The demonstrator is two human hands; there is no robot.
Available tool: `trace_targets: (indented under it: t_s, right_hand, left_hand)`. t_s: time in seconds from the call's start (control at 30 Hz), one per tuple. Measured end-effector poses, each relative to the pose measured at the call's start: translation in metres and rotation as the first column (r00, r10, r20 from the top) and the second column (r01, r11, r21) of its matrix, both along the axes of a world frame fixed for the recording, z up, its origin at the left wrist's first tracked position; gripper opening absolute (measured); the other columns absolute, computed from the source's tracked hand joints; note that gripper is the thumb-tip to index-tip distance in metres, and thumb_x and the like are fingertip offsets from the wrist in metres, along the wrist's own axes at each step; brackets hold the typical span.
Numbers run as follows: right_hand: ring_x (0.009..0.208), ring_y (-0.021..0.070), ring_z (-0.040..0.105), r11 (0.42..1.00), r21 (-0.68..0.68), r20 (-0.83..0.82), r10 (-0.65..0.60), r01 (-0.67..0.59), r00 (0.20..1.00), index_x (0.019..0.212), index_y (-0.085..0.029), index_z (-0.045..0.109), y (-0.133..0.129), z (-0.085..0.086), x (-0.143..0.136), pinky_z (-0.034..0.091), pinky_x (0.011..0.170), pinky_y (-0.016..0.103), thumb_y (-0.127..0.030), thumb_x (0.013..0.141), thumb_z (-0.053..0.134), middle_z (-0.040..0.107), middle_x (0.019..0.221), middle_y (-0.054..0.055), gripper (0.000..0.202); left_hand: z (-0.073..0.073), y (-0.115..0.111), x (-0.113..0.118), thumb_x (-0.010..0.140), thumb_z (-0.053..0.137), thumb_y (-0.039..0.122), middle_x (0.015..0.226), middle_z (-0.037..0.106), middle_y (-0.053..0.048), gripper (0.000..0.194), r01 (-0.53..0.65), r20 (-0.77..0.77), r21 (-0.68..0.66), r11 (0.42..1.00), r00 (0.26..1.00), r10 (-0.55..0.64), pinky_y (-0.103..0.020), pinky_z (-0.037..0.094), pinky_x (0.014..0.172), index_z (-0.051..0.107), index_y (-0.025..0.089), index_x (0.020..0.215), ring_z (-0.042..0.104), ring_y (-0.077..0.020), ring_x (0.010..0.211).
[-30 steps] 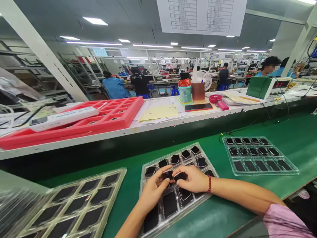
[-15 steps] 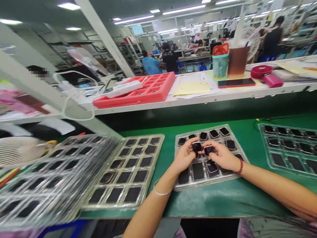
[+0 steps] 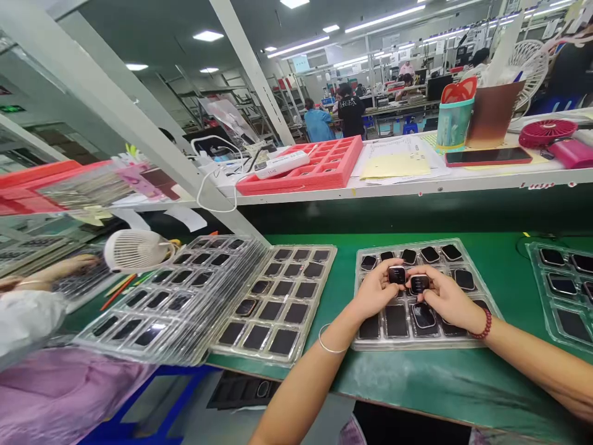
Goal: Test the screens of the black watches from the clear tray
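My left hand (image 3: pixel 378 287) pinches a smartwatch body (image 3: pixel 396 275), its dark square screen facing up and faintly lit. Close beside it, my right hand (image 3: pixel 445 296) grips a second smartwatch body (image 3: pixel 419 284), also with small light marks on its screen. Both are held over a clear plastic tray (image 3: pixel 393 346) of square compartments. Watch bodies fill the tray's far row, and another watch body (image 3: pixel 423 315) lies beneath my right fingers. Some near compartments show only dark bottoms. My hands and wrists cover part of the tray's middle.
Left of my tray lie another compartment tray (image 3: pixel 273 355) and a tall stack of filled trays (image 3: pixel 185 346). A further tray (image 3: pixel 551 309) is at right. The shelf (image 3: pixel 398 185) bears a red foam tray (image 3: pixel 343 176), papers and a phone (image 3: pixel 488 157). A co-worker's hand (image 3: pixel 69 266) is at far left.
The view has swung left, so the scene sits further right and a co-worker's arm now shows at left. Both hands keep hold of their watch bodies in nearly the same pose.
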State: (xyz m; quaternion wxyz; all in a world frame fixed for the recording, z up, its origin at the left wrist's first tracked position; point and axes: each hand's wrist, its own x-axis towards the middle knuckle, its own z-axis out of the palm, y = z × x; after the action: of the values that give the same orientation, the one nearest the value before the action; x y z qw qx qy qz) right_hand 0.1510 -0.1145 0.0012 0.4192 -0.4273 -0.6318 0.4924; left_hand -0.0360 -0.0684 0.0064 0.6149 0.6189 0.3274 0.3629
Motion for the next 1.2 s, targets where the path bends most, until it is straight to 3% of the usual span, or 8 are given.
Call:
trace_targets:
  t_s: [0.2,0.5,0.77,0.97,1.2]
  right_hand:
    - [0.086,0.0163,0.061,1.000,0.013,-0.002,0.011,-0.011,1.000,0.118,-0.020,0.049,-0.0003,-0.0009,0.0000,0.053,0.077,0.031,-0.010,0.073,0.043,0.060,0.108,0.006,0.047]
    - [0.084,0.0163,0.061,0.998,0.055,0.066,-0.001,-0.003,0.998,0.119,-0.020,0.051,-0.0010,-0.0007,0.0004,0.054,0.075,0.031,-0.010,0.076,0.045,0.059,0.110,0.006,0.044]
    - [0.091,0.0184,0.061,0.999,0.051,0.051,0.012,-0.015,0.999,0.118,-0.021,0.051,-0.0001,-0.0018,0.0000,0.055,0.076,0.031,-0.008,0.075,0.045,0.059,0.113,0.006,0.046]
    - [0.085,0.0192,0.062,0.996,0.079,0.118,-0.039,0.029,0.992,0.119,-0.021,0.053,-0.0008,-0.0001,0.0009,0.055,0.074,0.032,-0.011,0.076,0.052,0.061,0.111,0.006,0.044]
    - [0.090,0.0209,0.062,0.995,0.086,0.125,-0.051,0.041,0.991,0.121,-0.020,0.052,-0.0016,0.0003,0.0002,0.054,0.072,0.031,-0.014,0.077,0.054,0.062,0.110,0.007,0.044]
  left_hand:
    - [-0.0008,0.0001,0.0004,0.068,0.058,0.006,0.097,0.063,-0.006,0.053,-0.012,-0.001,0.019,1.000,1.000,0.012,-0.027,0.050,0.078,0.052,0.017,0.119,0.062,-0.0132,0.078]
    - [0.0034,0.0002,-0.0017,0.082,0.058,0.031,0.084,0.064,-0.006,0.031,0.000,-0.001,0.031,1.000,1.000,0.000,-0.024,0.049,0.064,0.058,0.012,0.107,0.059,-0.0111,0.065]
    - [0.0041,-0.0018,-0.0005,0.073,0.064,0.018,0.091,0.064,-0.006,0.038,-0.026,0.002,0.025,0.999,1.000,0.026,-0.027,0.051,0.073,0.057,0.015,0.110,0.061,-0.0131,0.073]
    - [0.0018,-0.0007,-0.0017,0.081,0.059,0.030,0.087,0.065,-0.008,0.029,0.003,0.011,0.030,1.000,1.000,-0.003,-0.029,0.051,0.071,0.060,0.012,0.104,0.062,-0.0161,0.075]
    - [0.0038,-0.0010,-0.0013,0.072,0.058,0.010,0.101,0.064,-0.007,0.046,-0.020,-0.031,0.041,0.999,0.999,0.022,-0.025,0.050,0.073,0.054,0.017,0.118,0.065,-0.0157,0.081]
